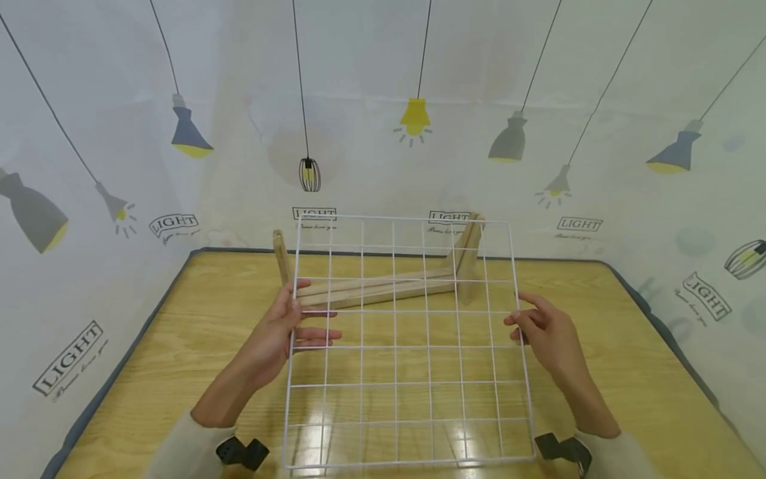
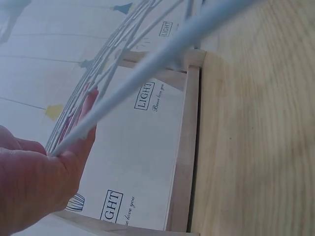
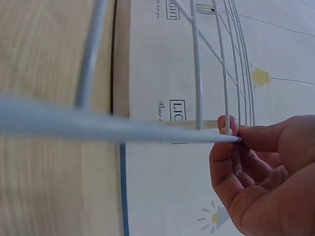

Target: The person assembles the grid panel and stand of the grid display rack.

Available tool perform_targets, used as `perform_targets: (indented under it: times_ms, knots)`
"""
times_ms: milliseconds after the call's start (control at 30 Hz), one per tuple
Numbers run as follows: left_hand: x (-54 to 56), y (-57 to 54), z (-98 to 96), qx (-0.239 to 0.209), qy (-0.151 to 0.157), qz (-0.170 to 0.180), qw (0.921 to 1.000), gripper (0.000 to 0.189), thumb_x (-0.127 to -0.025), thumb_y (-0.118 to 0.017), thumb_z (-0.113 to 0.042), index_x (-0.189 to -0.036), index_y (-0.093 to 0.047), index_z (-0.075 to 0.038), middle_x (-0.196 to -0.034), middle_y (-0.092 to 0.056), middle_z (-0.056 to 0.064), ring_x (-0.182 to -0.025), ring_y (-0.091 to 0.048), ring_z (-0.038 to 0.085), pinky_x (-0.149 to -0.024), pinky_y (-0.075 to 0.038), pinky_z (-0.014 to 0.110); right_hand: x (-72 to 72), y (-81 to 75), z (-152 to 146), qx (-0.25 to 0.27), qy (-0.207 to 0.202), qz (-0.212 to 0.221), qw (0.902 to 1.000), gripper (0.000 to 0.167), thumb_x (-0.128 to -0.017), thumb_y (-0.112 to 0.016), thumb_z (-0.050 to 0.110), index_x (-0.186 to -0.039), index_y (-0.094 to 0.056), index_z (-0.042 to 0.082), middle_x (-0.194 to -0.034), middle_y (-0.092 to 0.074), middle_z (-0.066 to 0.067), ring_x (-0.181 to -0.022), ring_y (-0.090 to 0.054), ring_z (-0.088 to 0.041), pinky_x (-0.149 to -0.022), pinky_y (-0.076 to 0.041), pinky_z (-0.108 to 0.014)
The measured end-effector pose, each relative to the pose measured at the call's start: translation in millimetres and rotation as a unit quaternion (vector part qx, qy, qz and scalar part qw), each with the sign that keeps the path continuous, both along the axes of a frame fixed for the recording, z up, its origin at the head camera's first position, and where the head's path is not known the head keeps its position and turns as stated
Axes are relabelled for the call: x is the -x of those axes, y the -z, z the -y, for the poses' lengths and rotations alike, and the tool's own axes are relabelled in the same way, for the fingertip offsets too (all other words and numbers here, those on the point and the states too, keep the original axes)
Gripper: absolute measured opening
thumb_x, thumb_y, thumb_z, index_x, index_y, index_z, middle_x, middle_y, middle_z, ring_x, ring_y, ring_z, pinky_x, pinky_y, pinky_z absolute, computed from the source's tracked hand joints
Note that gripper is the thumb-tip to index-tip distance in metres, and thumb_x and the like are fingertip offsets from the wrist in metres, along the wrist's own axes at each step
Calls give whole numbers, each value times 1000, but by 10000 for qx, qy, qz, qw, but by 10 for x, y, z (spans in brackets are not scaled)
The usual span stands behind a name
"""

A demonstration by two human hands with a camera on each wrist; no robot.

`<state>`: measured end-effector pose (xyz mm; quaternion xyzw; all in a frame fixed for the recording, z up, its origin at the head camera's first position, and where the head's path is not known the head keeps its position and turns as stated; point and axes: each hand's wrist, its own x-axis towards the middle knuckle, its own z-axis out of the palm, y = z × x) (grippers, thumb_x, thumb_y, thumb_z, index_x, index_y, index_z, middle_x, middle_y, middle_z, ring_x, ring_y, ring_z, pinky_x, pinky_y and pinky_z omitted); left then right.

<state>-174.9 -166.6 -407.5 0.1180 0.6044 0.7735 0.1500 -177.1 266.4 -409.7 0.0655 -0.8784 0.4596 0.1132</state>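
Note:
Both hands hold up a white wire grid panel (image 1: 395, 311), one at each side edge, with the wooden table seen through its squares. My left hand (image 1: 272, 336) grips the left edge, its fingers reaching behind the wires. In the left wrist view, the edge rod (image 2: 147, 69) runs from that hand (image 2: 42, 179) across the picture. On the opposite edge, my right hand (image 1: 547, 332) pinches the rod between thumb and fingers. The right wrist view shows this pinch by the right hand (image 3: 268, 169) closely. Behind the panel stands a light wooden frame (image 1: 395, 291).
The frame has an upright (image 1: 281, 256) at its left end and angled legs (image 1: 469, 249) at its right. A wooden table (image 1: 598, 306) lies below, with dark edging. Around it hangs a pale cloth backdrop (image 1: 371, 80) printed with lamps.

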Motion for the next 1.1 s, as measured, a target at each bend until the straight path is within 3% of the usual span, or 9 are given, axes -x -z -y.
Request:
perform_targets:
  times_ms: [100,367,567,733,933,1100]
  knots:
    - [22,-15,-17,31,-195,-9,9998,36,-110,-16,-31,-145,-19,-24,-135,-52,25,-98,-73,28,-90,-57,46,30,-39,24,97,48,-127,9999,40,-99,-57,1,-138,-52,-4,-91,-73,-23,-63,-67,-8,-59,-57,-20]
    - [86,-66,-49,117,-655,-351,9972,33,-110,-16,-30,-141,-26,-23,-133,-49,39,-95,-73,32,-87,-58,48,105,-122,85,528,238,-48,9983,42,-99,-57,4,-141,-51,1,-85,-74,-1,-65,-65,-6,-60,-57,-22]
    - [113,-73,-81,-48,-894,-537,9945,31,-110,-22,-31,-138,-30,-23,-123,-61,22,-88,-75,28,-81,-60,43,129,-171,124,841,380,-12,9957,44,-100,-57,5,-144,-50,3,-82,-70,15,-65,-64,-4,-60,-57,-21]
    - [169,-104,-117,-208,-1124,-773,9904,35,-107,-25,-39,-136,-33,-22,-115,-68,14,-85,-75,26,-77,-61,44,176,-236,158,1003,573,-267,9930,43,-100,-57,5,-143,-51,3,-79,-66,24,-64,-63,-1,-60,-55,-17]
    - [234,-173,-143,-406,-1367,-1092,9837,37,-106,-27,-39,-135,-34,-18,-108,-71,10,-80,-75,23,-74,-61,47,251,-323,204,1420,740,-646,9850,42,-99,-58,2,-140,-54,2,-75,-67,23,-59,-63,-2,-57,-51,-13]
    - [272,-210,-114,-599,-1493,-1199,9797,37,-106,-28,-39,-136,-36,-18,-105,-72,9,-78,-75,25,-73,-60,50,325,-369,251,1715,608,-936,9788,41,-97,-59,-2,-138,-56,0,-76,-70,17,-58,-64,-4,-55,-51,-13]
